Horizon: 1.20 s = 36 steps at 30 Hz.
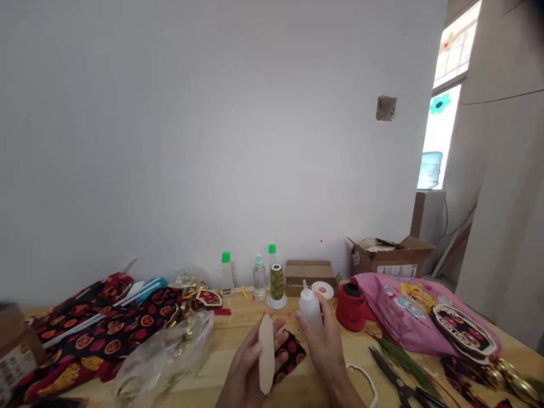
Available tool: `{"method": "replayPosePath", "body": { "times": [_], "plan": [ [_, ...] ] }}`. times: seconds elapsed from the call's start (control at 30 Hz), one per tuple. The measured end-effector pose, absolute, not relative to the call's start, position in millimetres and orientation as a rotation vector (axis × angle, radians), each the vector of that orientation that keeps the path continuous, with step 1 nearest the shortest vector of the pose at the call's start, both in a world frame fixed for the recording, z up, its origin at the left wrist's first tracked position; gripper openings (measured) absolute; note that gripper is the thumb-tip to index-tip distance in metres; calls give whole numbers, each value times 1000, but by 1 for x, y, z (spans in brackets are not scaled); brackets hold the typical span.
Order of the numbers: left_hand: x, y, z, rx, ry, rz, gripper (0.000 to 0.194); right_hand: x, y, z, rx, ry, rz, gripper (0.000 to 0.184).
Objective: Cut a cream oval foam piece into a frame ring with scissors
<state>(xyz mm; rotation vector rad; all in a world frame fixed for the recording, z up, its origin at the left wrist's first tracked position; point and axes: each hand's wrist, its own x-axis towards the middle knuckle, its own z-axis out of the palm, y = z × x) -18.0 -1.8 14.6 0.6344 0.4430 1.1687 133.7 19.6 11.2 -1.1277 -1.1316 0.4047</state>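
- A bare white wall filled most of the view; below it ran a cluttered wooden table (238,334), with a bright window at about two o'clock.
- The left hand (249,362) was curled closed around a pale wooden piece (266,354), held upright on edge near six o'clock, with a scrap of red-dotted black fabric (291,351) touching its right side.
- The right hand (325,345) was wrapped shut around a white squeeze bottle (309,306), nozzle pointing up, just right of the wooden piece.
- Likely risk: if the bottle holds glue, a hard squeeze or a tilt toward nine o'clock could put too much on the piece and spot the fabric beneath.
- The thin piece stood on its narrow edge in the fingers; a loosened hold could let it twist or drop onto the fabric.
- Behind the hands, at twelve o'clock, a gold thread spool (276,283) and small green-capped bottles (227,275) stood close; a lifted elbow or a reach forward could topple them.
- Black scissors (397,377) lay at four o'clock beside the right forearm; a careless sweep back could catch the blades.
- A clear plastic bag (170,351) sat at eight o'clock, near enough to snag.
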Motion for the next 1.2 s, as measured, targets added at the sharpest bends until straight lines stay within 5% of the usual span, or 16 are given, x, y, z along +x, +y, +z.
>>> {"method": "replayPosePath", "body": {
  "times": [0.27, 0.43, 0.53, 0.7, 0.8, 1.0, 1.1, 1.2],
  "plan": [
    [-24, -6, 24, 400, 364, 955, 44, 146, 43, -18, -1223, -1163, 450, 47],
    [-19, -6, 25, 425, 439, 985, 36, 141, 22, 4, -1203, -1104, 27, 49],
    [-11, -5, 21, 425, 463, 1055, 30, 133, 0, 22, -980, -1441, -279, 41],
    [-13, 8, 16, 294, 477, 1176, 32, 94, -4, 8, -745, -2193, -226, 61],
    [-26, 20, 18, 316, 477, 1343, 35, 70, 5, -17, -561, -2197, -145, 29],
    [-33, 23, 20, 450, 524, 1407, 39, 89, -4, -11, -694, -2067, -95, 45],
    [-19, 13, 13, 482, 460, 1277, 37, 101, -8, 8, -920, -1828, -111, 27],
    [-6, 6, 6, 478, 341, 1140, 34, 99, -6, 15, -968, -1857, -259, 50]
  ]
}}
